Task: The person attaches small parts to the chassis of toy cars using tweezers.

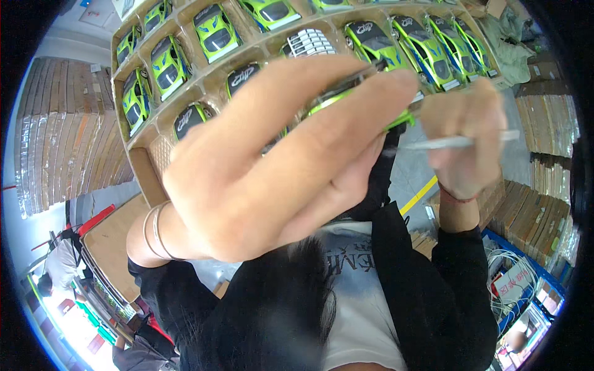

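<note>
My left hand [278,154] is large and close in the middle of the view, its fingers closed around a toy car [334,94]. Most of that car is hidden; a bright green edge and a dark part show between the fingers. To the right, my right hand [464,133], blurred, pinches a thin pale stick-like tool [445,143] whose tip points toward the car; its exact kind is unclear. Beyond both hands, a shallow box with a compartmented tray [141,167] holds several green toy cars [216,34] with black and blue markings.
Stacks of flat cardboard stand at the left [71,130] and the right [544,120]. A blue crate [492,238] with white cables [513,272] is at the lower right. Another person [62,266] is at the lower left. A yellow line [419,194] marks the floor.
</note>
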### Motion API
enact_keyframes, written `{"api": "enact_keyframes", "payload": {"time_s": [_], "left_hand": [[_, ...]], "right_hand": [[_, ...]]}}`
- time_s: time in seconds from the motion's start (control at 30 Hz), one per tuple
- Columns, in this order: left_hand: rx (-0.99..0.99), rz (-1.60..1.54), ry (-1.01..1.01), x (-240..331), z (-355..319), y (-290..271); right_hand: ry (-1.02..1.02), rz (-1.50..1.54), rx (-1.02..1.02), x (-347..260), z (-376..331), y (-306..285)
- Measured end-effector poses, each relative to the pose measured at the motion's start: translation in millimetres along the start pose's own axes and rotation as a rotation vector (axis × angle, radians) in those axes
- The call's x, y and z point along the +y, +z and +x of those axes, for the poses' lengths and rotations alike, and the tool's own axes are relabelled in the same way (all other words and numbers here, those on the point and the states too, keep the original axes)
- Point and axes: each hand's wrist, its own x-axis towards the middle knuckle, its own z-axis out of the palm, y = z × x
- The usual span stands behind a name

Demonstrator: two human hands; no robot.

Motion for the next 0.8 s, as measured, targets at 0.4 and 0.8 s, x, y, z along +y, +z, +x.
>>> {"api": "enact_keyframes", "payload": {"time_s": [0.4, 0.8], "left_hand": [[0.039, -0.199, -0.230, 25, 2, -1], [0.055, -0.229, -0.229, 24, 3, 0]], "right_hand": [[-0.027, -0.044, -0.033, -35, 26, 25], [-0.014, -0.095, 0.048, -35, 27, 29]]}}
